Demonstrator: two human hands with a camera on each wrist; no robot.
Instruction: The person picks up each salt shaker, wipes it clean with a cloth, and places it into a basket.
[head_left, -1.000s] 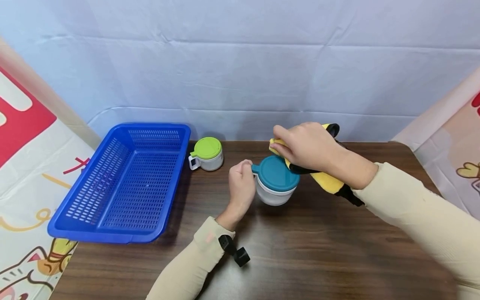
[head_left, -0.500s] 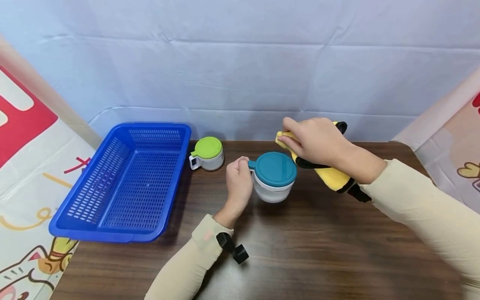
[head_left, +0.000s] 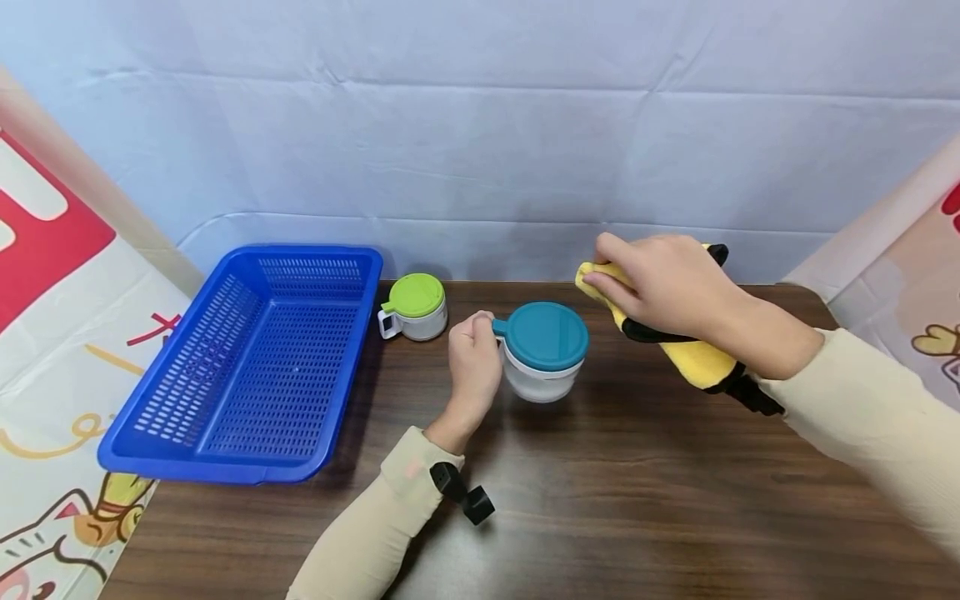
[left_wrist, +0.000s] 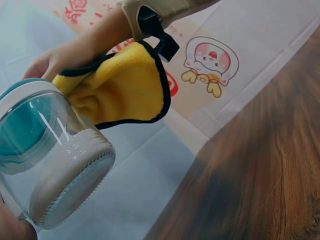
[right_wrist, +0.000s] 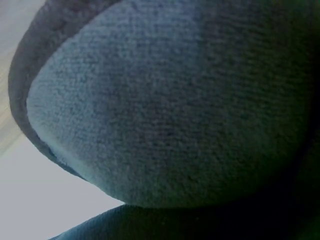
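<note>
My left hand grips the handle of a glass seasoning jar with a teal lid. In the left wrist view the jar is tilted, with pale grains settled at its bottom. To the right of the jar, my right hand holds a bunched yellow cloth with black edging. The cloth's front corner is pinched between thumb and fingers, apart from the lid. From the left wrist, the cloth hangs behind the jar. Grey-looking cloth fills most of the right wrist view, hiding the fingers.
A blue plastic basket with slotted sides stands on the left of the brown wooden table. Between it and my left hand, near the back edge, is a smaller jar with a green lid. A pale sheet hangs behind the table.
My right hand has drawn the cloth away from the teal lid, to the right. The left hand has shifted slightly left and back with the jar in its grip.
</note>
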